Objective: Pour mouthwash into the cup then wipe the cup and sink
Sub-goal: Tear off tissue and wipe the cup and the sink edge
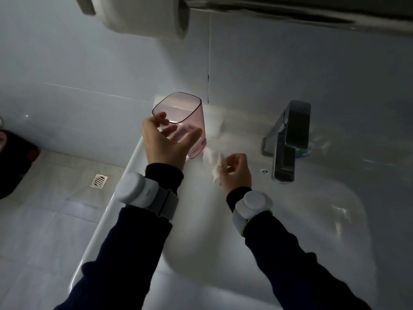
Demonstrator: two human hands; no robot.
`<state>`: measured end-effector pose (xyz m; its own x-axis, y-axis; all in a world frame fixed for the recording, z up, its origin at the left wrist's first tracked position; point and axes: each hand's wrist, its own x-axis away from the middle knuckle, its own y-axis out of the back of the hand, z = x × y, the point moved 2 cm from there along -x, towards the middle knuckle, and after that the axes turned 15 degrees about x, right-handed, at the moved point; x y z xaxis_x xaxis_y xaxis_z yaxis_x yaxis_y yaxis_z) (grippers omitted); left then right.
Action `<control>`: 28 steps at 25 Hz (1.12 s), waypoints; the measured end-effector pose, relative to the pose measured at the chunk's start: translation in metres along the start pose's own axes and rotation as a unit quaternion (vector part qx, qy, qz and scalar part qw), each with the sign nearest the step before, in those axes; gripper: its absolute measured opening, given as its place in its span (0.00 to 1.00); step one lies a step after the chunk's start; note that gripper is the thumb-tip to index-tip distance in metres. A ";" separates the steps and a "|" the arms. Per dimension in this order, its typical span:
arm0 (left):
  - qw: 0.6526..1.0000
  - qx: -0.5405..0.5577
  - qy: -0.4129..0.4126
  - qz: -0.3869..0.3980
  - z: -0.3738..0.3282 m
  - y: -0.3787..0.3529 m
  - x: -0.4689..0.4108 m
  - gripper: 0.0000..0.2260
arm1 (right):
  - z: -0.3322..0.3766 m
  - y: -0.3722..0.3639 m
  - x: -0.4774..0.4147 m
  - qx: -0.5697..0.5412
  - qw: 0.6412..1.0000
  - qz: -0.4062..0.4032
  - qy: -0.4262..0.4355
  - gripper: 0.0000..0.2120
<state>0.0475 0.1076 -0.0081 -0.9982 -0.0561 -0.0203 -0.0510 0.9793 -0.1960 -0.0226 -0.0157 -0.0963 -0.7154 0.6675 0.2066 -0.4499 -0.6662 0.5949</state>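
A clear pink square cup (190, 113) stands upright on the back left corner of the white sink (279, 231). My left hand (165, 144) wraps around its near side, with the thumb on the front wall and the fingers on the left wall. My right hand (234, 171) is just right of the cup's base and pinches a crumpled white tissue (212, 159), which touches the sink ledge beside the cup. I cannot tell whether there is liquid in the cup. No mouthwash bottle is in view.
A chrome faucet (288, 139) rises at the back middle of the sink, with a blue item (305, 152) behind it. A paper roll (145, 16) hangs overhead. Another white wad (214, 126) lies behind the cup. The tiled floor has a drain (98, 180) and a dark object (13, 162) at left.
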 end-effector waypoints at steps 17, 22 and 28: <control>1.000 -0.019 0.007 0.006 0.030 -0.015 -0.028 0.26 | -0.001 -0.016 -0.080 0.306 0.948 -0.022 0.081 0.18; 1.000 -0.007 0.011 -0.005 0.030 -0.016 -0.029 0.32 | 0.014 -0.030 -0.078 0.305 0.940 0.010 0.152 0.19; 1.000 0.006 0.015 -0.002 0.029 -0.024 -0.029 0.32 | 0.016 -0.030 -0.068 0.296 0.932 0.034 0.205 0.19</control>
<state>0.0785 0.0797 -0.0311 -0.9985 -0.0544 0.0094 -0.0552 0.9766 -0.2078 0.0478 -0.0354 -0.1158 -0.9301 0.3669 0.0169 -0.1093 -0.3205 0.9409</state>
